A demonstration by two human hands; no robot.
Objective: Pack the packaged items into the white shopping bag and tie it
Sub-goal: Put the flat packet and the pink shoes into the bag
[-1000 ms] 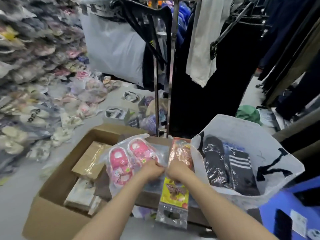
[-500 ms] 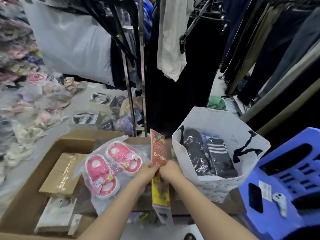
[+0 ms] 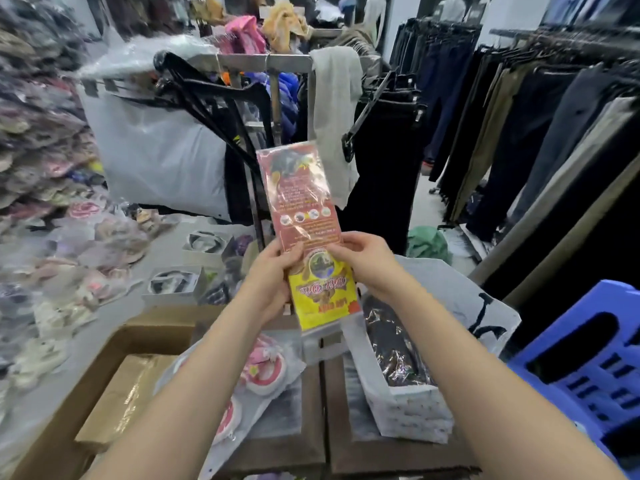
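1. My left hand [image 3: 273,271] and right hand [image 3: 367,261] are both clamped on one long flat packet [image 3: 304,230], held upright in front of me, thumbs on its face and fingers behind.
2. The packet is a glossy clear sleeve that catches the light in creased streaks. Its upper part is a red printed card, its lower part yellow with curly lettering, and a bare clear tab hangs below.
3. My hands pinch it at the seam where red meets yellow, one on each long edge, close together but not touching.
4. The white shopping bag [image 3: 446,296] stands open below and to the right of the packet. Its thin crinkled plastic is slumped at the mouth, and its lower front carries a fine speckled print.
5. Inside the bag lie dark garments [image 3: 394,351] in shiny wrinkled film.
6. Under my left forearm is a clear pouch of pink slippers [image 3: 266,372] with rounded white soles, lying on brown cardboard boxes [image 3: 114,396].
7. A blue plastic stool [image 3: 585,362] with slotted sides sits at far right.
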